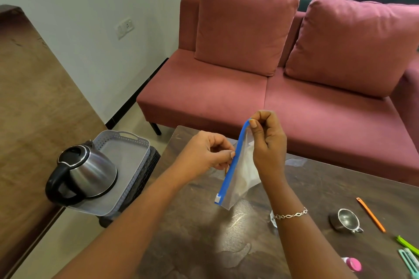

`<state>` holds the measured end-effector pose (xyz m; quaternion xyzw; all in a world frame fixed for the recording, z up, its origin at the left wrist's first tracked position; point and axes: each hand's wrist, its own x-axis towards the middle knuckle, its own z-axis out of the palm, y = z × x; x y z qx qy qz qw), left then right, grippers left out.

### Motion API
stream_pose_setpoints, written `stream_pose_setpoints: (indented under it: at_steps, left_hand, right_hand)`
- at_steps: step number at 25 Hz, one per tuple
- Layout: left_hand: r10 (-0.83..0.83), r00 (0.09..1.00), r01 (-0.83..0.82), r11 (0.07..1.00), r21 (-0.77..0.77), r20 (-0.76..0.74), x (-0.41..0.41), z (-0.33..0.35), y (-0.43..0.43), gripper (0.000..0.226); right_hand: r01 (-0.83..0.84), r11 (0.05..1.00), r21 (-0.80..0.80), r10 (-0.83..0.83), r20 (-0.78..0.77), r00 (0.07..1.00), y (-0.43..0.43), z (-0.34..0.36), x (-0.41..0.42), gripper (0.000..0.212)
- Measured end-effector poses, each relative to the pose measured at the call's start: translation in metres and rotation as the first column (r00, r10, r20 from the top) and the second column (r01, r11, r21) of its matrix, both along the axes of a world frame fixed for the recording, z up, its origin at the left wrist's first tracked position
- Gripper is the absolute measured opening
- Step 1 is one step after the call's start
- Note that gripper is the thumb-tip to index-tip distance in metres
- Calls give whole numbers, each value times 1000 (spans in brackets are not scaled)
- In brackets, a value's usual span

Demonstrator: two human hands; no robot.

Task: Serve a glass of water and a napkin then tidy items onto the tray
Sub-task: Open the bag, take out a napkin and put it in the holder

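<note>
I hold a clear zip bag [241, 176] with a blue slider strip above the dark table [204, 233]. White napkins show inside it. My right hand [267, 140] pinches the top end of the blue strip. My left hand [206, 154] pinches the strip at its middle. The white slider sits at the strip's lower end. A glass [273, 218] is mostly hidden behind my right wrist. The grey tray [127, 154] stands at the left on a dark stool, with a steel kettle [84, 174] on it.
A small steel strainer cup [345, 221], an orange stick [370, 214], green clips [408, 253] and a pink lid [352, 264] lie on the table at the right. A red sofa [272, 88] stands behind the table. A wooden counter [29, 97] runs along the left.
</note>
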<state>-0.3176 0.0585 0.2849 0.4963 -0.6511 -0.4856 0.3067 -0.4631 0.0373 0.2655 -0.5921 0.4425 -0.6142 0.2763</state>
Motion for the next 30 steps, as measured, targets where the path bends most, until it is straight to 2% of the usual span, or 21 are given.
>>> stream_pose_setpoints:
  at_steps: [4, 8, 14, 17, 20, 22, 26, 30]
  left_hand:
    - [28, 1000, -28, 999, -33, -7, -3, -2, 3, 13]
    - [31, 999, -33, 999, -33, -42, -7, -1, 3, 25]
    - [67, 998, -68, 996, -58, -22, -12, -5, 1, 16]
    - [121, 993, -122, 991, -60, -14, -11, -9, -1, 18]
    - [213, 977, -214, 976, -38, -22, -11, -16, -4, 13]
    - [271, 962, -272, 962, -32, -21, -13, -20, -6, 12]
    - [314, 949, -313, 949, -23, 21, -18, -25, -7, 18]
    - [310, 948, -310, 951, -16, 67, -19, -28, -8, 15]
  right_hand:
    - [6, 1000, 13, -6, 17, 1000, 1, -2, -4, 30]
    - [44, 999, 10, -44, 20, 999, 0, -1, -3, 30]
    - [62, 998, 12, -62, -2, 998, 0, 0, 1, 30]
    - [67, 996, 62, -63, -76, 995, -1, 1, -4, 18]
    - [164, 983, 87, -147, -176, 973, 0, -1, -11, 15]
    - [150, 969, 195, -111, -197, 974, 4, -5, -15, 9]
    - [28, 891, 452, 93, -242, 966, 17, -16, -11, 5]
    - [-5, 859, 512, 157, -255, 954, 24, -19, -4, 14]
